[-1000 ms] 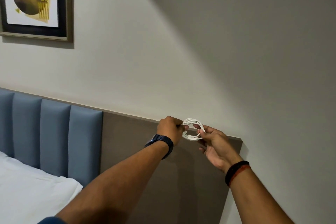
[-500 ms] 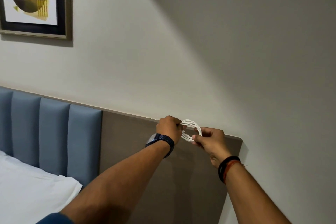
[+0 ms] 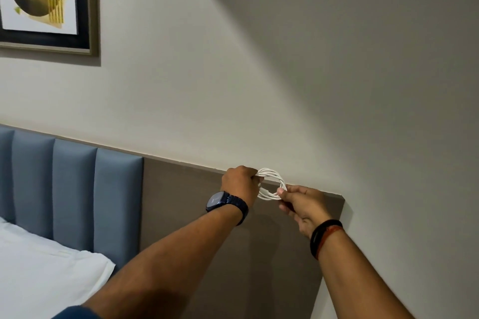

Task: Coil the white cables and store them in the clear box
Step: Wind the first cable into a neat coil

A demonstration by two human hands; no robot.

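- Head view is showing a grey wall (image 3: 298, 72), and both arms are reaching forward toward it, above a brown panel (image 3: 186, 210) beside the bed (image 3: 39, 280).
- The left hand (image 3: 239, 184) is curling into a fist and is gripping the upper left side of the cable (image 3: 274, 176).
- The right hand (image 3: 302, 204) is pinching the lower right side of the cable between the thumb and the bent fingers.
- The white cable is sitting in the air between the two hands as a small coil of several turns. It is touching both hands, at the level of the top edge of the panel.
- The ring is facing roughly toward the camera. Its long axis is running from upper left down to lower right, from one hand to the other.
- Neither hand is looking nearer, since each one is holding its own side of the coil.
- The winding is looking almost finished to me. I cannot tell where the loose end is lying.
- The clear box is not appearing in the view, so I cannot tell which way the coil is needing to travel.
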